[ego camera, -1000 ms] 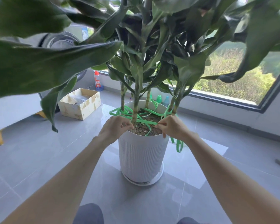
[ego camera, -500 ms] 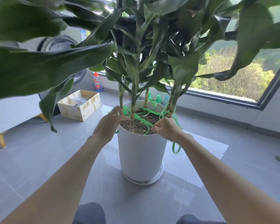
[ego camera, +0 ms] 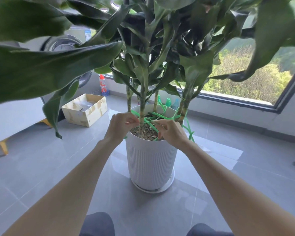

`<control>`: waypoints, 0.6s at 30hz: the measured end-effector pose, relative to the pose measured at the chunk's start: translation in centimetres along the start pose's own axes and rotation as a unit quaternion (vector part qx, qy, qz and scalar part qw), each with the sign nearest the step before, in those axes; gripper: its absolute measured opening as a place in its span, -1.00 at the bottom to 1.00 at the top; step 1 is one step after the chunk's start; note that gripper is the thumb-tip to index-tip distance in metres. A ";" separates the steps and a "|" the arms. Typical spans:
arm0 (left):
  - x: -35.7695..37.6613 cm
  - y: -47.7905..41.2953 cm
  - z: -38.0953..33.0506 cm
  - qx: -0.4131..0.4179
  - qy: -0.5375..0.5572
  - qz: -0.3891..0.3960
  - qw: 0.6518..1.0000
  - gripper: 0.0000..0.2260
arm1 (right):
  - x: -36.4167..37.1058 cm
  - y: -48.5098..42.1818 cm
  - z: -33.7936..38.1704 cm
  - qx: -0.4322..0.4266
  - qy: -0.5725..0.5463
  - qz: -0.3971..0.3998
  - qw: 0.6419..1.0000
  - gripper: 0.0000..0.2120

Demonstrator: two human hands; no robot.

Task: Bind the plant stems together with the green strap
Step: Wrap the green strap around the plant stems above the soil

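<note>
Above a white ribbed pot (ego camera: 150, 160) on the grey floor (ego camera: 41, 167), two bare hands meet at the front one of several stems (ego camera: 141, 108). Both the left hand (ego camera: 120, 128) and the right hand (ego camera: 171, 134) have fingers (ego camera: 133, 120) curled, pinching the green strap (ego camera: 162, 116) on either side of that stem. Loose loops of strap lie over the soil (ego camera: 148, 130) among the stems and hang past the rim at right. A cardboard box (ego camera: 85, 111) sits further left.

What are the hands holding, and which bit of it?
Both pinch the green strap: the left hand just left of the front stem, the right hand just right of it, above the soil.
</note>
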State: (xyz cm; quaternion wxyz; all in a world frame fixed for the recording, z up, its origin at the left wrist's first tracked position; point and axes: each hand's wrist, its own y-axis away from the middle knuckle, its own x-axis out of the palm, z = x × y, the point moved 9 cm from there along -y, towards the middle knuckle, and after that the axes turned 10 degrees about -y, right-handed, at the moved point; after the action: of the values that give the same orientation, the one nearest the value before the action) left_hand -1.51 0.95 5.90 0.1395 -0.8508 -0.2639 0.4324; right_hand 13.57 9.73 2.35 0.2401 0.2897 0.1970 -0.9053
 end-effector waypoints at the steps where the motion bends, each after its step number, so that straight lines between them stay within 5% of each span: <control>1: 0.2 0.0 -0.1 0.007 0.000 0.004 1.000 -0.92 | -0.3 0.0 0.1 -0.005 0.010 -0.013 1.000 -0.76; 14: 1.1 -0.2 -0.7 0.056 -0.088 -0.007 0.995 -0.89 | -1.7 0.1 -2.5 0.072 0.030 -0.043 0.996 -0.66; 18: 1.1 -0.2 -0.6 0.070 -0.077 -0.032 0.994 -0.90 | -1.7 -0.1 -2.8 0.079 -0.005 -0.053 0.995 -0.80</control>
State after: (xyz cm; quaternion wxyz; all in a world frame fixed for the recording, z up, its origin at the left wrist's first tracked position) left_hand -0.54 1.73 5.57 0.1918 -0.7944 -0.2704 0.5089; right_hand 15.94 11.76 1.33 0.1688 0.2924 0.1385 -0.9311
